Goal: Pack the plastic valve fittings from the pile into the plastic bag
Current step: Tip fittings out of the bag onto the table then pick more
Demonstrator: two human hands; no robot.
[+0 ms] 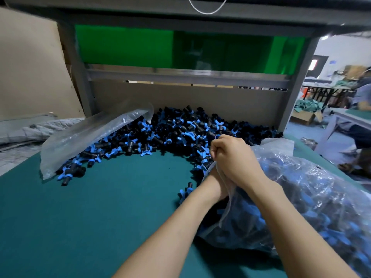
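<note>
A pile of black valve fittings with blue handles (180, 129) curves along the back of the green table. At the right lies a clear plastic bag (305, 197), bulging with fittings. My right hand (236, 157) is fisted over the gathered bag mouth. My left hand (215, 180) sits under it, mostly hidden, its fingers wrapped in the bag's film. One loose fitting (185, 190) lies just left of my left wrist.
A second clear bag (86, 137) lies over the pile's left end. The green table mat (100, 207) spreads in front. A grey frame and cardboard board (200, 101) stand behind the pile. A seated person (361, 109) is at the far right.
</note>
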